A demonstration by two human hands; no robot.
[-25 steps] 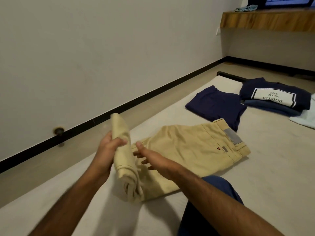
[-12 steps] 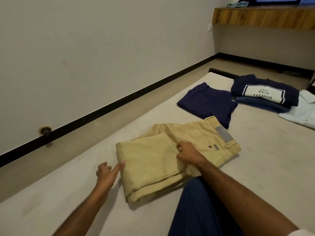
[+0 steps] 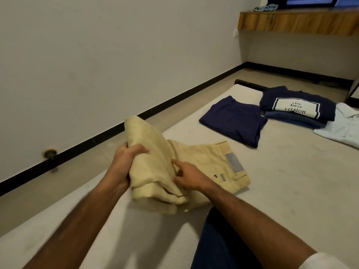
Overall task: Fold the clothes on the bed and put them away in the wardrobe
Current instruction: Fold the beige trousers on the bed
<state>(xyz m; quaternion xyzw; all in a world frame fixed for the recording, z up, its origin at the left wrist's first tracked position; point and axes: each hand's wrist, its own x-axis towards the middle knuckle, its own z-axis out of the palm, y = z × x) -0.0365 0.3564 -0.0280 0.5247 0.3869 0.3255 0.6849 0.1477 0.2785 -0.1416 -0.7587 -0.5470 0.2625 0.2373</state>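
With the left hand (image 3: 126, 162) gripping the lifted leg end of the beige trousers (image 3: 196, 162) on the near bed (image 3: 291, 191), I'd bring it squarely over the waistband while the right hand (image 3: 189, 176), fingers loosely spread, pins the crease.

We see a plain grey wall (image 3: 97, 55) with a black skirting strip (image 3: 174, 101) above a beige tiled floor (image 3: 184, 105). A wooden ledge (image 3: 299, 22) runs beneath a dark window (image 3: 310, 0) at far right.
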